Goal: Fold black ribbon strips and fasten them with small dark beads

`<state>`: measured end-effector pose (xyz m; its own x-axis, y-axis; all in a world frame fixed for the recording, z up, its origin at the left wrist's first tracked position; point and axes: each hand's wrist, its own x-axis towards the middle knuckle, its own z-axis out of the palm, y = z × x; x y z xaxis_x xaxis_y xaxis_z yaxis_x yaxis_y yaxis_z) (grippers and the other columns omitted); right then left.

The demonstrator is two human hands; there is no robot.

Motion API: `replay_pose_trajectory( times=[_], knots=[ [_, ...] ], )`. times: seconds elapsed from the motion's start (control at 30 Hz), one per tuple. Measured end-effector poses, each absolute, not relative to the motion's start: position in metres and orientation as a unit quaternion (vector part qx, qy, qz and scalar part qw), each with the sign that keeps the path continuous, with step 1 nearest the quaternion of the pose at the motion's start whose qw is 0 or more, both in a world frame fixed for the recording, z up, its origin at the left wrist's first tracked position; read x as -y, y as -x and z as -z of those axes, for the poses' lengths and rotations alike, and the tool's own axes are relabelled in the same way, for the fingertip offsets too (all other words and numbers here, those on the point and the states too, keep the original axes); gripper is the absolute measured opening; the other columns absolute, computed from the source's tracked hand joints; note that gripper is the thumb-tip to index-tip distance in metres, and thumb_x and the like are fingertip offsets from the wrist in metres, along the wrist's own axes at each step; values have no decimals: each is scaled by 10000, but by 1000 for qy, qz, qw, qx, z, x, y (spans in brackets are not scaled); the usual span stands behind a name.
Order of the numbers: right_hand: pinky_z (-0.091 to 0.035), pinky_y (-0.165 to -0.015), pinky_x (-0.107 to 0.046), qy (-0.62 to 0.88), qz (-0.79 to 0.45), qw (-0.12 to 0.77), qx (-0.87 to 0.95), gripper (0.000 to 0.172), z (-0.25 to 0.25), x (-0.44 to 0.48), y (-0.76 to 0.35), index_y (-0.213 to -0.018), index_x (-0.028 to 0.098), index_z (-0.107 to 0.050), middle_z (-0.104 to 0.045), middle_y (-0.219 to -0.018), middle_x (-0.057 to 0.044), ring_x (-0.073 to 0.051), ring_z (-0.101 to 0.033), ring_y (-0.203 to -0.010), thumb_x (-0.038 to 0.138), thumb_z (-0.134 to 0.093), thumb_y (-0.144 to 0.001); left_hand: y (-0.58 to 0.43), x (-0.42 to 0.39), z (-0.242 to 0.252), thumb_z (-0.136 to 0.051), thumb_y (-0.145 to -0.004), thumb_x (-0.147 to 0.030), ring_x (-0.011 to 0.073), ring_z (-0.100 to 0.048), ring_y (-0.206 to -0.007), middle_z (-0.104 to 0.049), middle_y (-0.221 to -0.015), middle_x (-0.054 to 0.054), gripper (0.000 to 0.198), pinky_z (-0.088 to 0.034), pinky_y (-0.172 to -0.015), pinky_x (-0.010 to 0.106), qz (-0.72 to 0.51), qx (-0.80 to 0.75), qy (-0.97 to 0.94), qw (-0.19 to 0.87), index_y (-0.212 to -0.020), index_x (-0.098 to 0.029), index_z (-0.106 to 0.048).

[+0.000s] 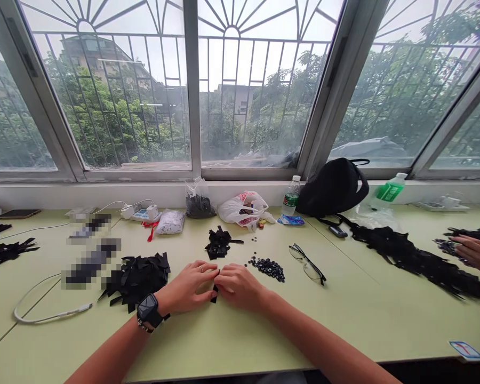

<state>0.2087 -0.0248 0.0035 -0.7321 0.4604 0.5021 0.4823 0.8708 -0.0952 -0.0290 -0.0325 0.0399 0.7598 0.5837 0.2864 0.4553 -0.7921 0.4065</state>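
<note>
My left hand (190, 288), with a watch (149, 310) and a ring on it, meets my right hand (240, 285) just above the table. Between them is a short black fabric strip (214, 295), its lower end showing below the fingers. Both hands are closed on this strip, though my fingers hide most of it. Left of my left hand lies a heap of black strips (142, 277). A smaller pile of black strips (219, 242) sits beyond my hands. Small, round, dark button-like pieces (270, 268) are scattered beyond my right hand.
Eyeglasses (307, 264) lie to the right, a white cable (20, 317) to the left. Bags, a bottle (291, 196) and a black backpack (332, 186) stand along the window. Another person's hand (476, 253) is at far right, near a long black heap (416, 256).
</note>
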Motion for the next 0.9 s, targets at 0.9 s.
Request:
replay_pose_trajectory(
  times=[0.9],
  knots=[
    [-473,-799,-369,261,92,209,938,212,-9,44,-192,-809,187,-635,-734,-861,-76,-221,-653,-832,229,-561,-1003,28,33,-39,-659,-877,-152,295,-566,-1273,-623,-1436,26,468,-445,-1141,453,-198,-289,-924,153,-1304,-343,-674]
  ],
)
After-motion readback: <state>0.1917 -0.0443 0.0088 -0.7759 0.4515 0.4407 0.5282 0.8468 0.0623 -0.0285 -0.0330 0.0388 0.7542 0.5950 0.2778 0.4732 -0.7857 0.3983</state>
